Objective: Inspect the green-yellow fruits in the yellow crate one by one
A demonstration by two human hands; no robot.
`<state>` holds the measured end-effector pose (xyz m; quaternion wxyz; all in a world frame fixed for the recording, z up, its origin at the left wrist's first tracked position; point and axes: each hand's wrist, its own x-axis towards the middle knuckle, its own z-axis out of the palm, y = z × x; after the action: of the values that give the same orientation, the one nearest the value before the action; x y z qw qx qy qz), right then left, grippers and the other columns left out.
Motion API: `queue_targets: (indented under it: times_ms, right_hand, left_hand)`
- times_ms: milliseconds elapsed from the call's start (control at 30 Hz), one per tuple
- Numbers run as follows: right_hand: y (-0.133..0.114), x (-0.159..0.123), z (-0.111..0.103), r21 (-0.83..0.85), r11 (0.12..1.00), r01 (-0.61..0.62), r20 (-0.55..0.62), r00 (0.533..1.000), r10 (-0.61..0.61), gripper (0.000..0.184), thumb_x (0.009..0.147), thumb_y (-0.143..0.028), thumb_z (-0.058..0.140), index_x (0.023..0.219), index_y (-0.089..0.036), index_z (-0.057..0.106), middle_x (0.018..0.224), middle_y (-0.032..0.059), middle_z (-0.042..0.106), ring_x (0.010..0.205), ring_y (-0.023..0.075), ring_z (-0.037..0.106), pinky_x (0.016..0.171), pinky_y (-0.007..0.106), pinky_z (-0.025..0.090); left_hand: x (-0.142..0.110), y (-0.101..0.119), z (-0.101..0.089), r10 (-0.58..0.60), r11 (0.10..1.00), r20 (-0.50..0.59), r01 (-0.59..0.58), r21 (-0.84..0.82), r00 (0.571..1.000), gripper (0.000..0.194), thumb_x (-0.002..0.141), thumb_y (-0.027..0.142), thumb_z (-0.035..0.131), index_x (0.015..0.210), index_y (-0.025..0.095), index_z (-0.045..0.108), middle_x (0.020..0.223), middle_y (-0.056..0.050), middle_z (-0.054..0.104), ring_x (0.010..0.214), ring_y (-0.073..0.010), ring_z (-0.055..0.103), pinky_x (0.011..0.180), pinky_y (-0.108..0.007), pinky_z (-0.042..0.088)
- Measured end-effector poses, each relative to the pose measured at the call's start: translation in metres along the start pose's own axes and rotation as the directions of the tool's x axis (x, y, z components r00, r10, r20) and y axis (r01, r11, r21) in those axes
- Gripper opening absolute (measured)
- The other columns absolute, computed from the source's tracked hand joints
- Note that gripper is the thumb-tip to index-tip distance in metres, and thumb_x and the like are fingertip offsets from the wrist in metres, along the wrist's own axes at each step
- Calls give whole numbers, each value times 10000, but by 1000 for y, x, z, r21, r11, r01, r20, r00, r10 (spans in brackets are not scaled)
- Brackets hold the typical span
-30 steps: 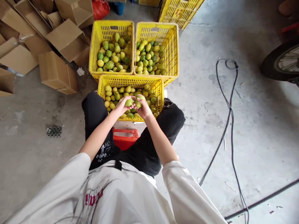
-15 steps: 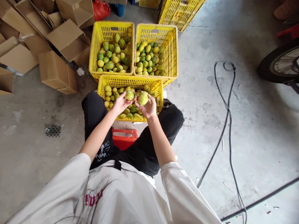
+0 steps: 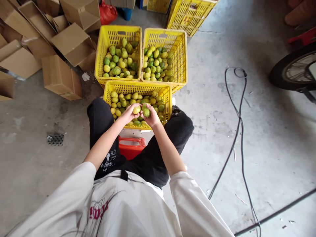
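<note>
My left hand (image 3: 129,113) is closed around a yellow-green lemon (image 3: 136,110). In my right hand (image 3: 153,117) is a greener, bumpy lemon (image 3: 146,111). Both hands are close together, with the two fruits side by side and nearly touching. Below them, between my knees, stands a yellow slotted crate (image 3: 138,86) holding many yellow and green lemons. Two more yellow crates, one at the back left (image 3: 105,39) and one at the back right (image 3: 181,59), also hold lemons, mostly green ones on the left.
A red plastic object with a handle (image 3: 132,151) sits beneath me. Cardboard boxes (image 3: 59,77) are piled at the left. Another yellow crate (image 3: 191,16) stands at the back. Black cable (image 3: 240,131) lies on the floor at right, near a wheel (image 3: 293,70).
Both hands have moved slightly down and closer together. Each lemon has been turned, and the right-hand fingers now wrap over theirs. The view has shifted a little.
</note>
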<state>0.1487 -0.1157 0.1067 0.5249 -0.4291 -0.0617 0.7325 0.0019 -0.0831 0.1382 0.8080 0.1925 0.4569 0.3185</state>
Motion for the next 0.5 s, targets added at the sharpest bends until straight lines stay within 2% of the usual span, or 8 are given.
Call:
queue_targets:
  times_ms: [133, 200, 267, 367, 433, 500]
  right_hand:
    - [-5, -3, 0, 57, 998, 10, 55, 998, -13, 412, 904, -632, 722, 1050, -249, 678, 961, 69, 768, 1050, 319, 787, 735, 419, 720]
    - [-5, -3, 1, 92, 996, 20, 102, 994, -30, 423, 896, -644, 662, 1063, -256, 661, 1028, 89, 782, 1126, 342, 769, 790, 474, 721]
    - [-3, -1, 2, 90, 996, 17, 127, 992, -29, 369, 861, -579, 680, 1054, -269, 628, 1057, 91, 791, 1155, 349, 759, 827, 501, 715]
    - [0, 4, 2, 48, 998, 43, 109, 993, -48, 350, 807, -484, 756, 1048, -276, 610, 1000, 74, 787, 1107, 334, 767, 815, 467, 711]
    - [1, 8, -1, 8, 998, 69, 51, 996, -69, 361, 802, -465, 804, 1049, -274, 623, 932, 47, 764, 1011, 291, 773, 775, 396, 705]
    - [3, 12, -5, -30, 997, 68, -16, 997, -69, 375, 802, -445, 860, 1043, -274, 629, 884, 9, 734, 900, 235, 759, 730, 327, 691]
  left_hand:
    - [6, -3, -5, 34, 999, -108, -36, -18, 994, 137, 908, 227, 760, 858, 178, 642, 712, 3, 674, 539, -84, 620, 493, -152, 462]
    - [9, -4, -8, 54, 998, -178, -60, -31, 983, 183, 873, 219, 796, 863, 194, 616, 720, 22, 672, 561, -73, 625, 511, -138, 476]
    - [11, -2, -10, 60, 997, -221, -70, -37, 973, 242, 850, 247, 843, 868, 202, 606, 707, 29, 655, 545, -65, 599, 489, -130, 442]
    - [8, 5, -7, 58, 997, -214, -69, -44, 975, 240, 889, 322, 831, 884, 200, 624, 723, 6, 658, 549, -82, 590, 460, -152, 405]
    - [4, 10, -2, 46, 998, -171, -51, -28, 984, 182, 986, 358, 689, 917, 199, 633, 764, -18, 676, 585, -113, 619, 477, -186, 440]
    - [-2, 13, 4, 32, 999, -123, -30, 16, 992, 162, 1039, 292, 532, 977, 192, 643, 818, -29, 693, 641, -136, 659, 551, -222, 518]
